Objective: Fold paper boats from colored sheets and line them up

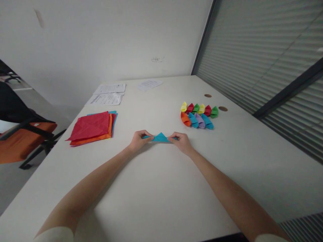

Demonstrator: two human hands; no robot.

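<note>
A folded blue sheet of paper is stretched sideways between my two hands, just above or on the white table. Its middle rises in a small triangular peak, and its ends run out as a narrow band. My left hand pinches the left end between thumb and fingers. At the other end, my right hand pinches the band the same way. The fingers partly cover both tips of the paper.
Two rows of folded paper pieces in several colours lie to the right. A stack of coloured sheets, red on top, lies left. Printed papers rest at the back of the table. An orange chair stands left; blinds line the right.
</note>
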